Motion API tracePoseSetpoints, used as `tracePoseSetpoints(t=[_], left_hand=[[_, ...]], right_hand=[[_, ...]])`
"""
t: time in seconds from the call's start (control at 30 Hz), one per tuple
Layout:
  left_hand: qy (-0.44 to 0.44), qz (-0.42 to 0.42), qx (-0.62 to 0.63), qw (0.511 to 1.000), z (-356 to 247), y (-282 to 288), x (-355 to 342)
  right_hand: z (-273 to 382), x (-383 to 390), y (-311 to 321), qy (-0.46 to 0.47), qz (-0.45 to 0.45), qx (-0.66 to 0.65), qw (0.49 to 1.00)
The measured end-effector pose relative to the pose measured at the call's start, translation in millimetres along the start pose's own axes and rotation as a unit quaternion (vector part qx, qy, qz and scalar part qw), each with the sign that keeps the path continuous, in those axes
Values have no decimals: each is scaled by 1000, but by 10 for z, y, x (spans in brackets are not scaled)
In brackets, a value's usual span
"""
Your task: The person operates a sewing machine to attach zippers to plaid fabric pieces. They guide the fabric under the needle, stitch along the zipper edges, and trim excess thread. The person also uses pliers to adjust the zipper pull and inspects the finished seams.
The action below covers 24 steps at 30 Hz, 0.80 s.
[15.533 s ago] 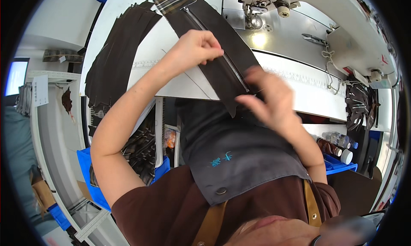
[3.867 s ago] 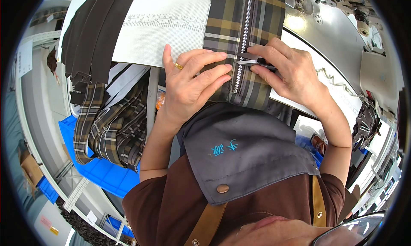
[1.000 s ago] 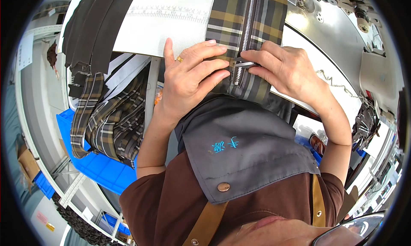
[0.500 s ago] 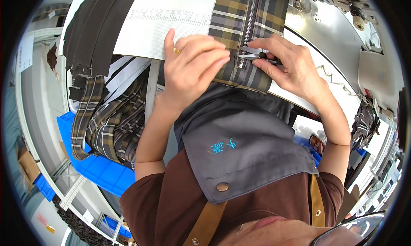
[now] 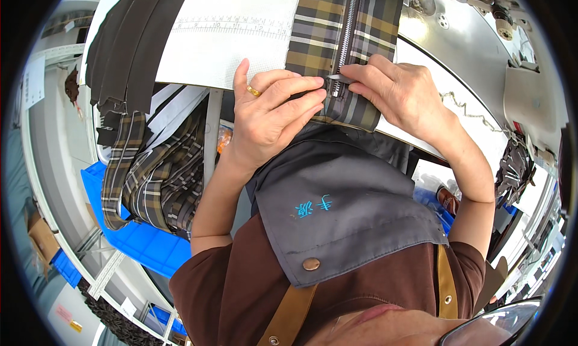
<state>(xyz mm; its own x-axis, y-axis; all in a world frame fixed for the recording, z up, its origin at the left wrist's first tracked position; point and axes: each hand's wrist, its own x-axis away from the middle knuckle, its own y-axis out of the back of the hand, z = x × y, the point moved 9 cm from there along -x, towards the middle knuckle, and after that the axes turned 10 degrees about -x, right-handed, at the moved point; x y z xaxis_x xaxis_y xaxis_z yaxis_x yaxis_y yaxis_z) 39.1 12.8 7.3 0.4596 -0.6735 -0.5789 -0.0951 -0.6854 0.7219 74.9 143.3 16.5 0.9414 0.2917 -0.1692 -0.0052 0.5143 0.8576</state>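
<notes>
A strip of plaid fabric [image 5: 310,33] in brown, black and white lies in front of me, with a metal-toothed zipper [image 5: 347,36] running down it. My right hand [image 5: 402,92] is closed around small metal thread snips [image 5: 340,78], whose blades point left across the zipper's near end. Most of their body is hidden in my fingers. From the left, my left hand [image 5: 265,111] reaches to the fabric beside the snips' tip. Its fingertips are pinched together, little finger raised; what they hold is too small to make out.
A white board with a printed ruler [image 5: 229,28] lies left of the fabric, with dark strips [image 5: 135,45] over its left end. Below, more plaid strips [image 5: 153,183] hang into a blue bin [image 5: 144,246]. A sewing machine [image 5: 481,9] stands at the far right.
The snips have gone deeper into my right hand, so only their tip shows. My left fingertips have come together and down onto the fabric by the zipper. The fabric has shifted slightly left.
</notes>
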Motion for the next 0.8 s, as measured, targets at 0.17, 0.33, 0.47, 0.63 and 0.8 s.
tracePoseSetpoints(t=[0.17,0.33,0.47,0.63,0.8], left_hand=[[8,0,0,1000,11,-4,11],[13,1,3,1000,22,-11,16],[14,1,3,1000,21,-10,19],[13,0,3,1000,21,-11,13],[14,2,6,1000,22,-11,19]], right_hand=[[-95,-3,109,-11,-60,-54,997],[-132,4,115,-27,-49,-87,995],[-145,0,118,-29,-50,-101,993],[-171,4,123,-32,-60,-112,991],[-120,-40,80,-30,-44,-70,996]])
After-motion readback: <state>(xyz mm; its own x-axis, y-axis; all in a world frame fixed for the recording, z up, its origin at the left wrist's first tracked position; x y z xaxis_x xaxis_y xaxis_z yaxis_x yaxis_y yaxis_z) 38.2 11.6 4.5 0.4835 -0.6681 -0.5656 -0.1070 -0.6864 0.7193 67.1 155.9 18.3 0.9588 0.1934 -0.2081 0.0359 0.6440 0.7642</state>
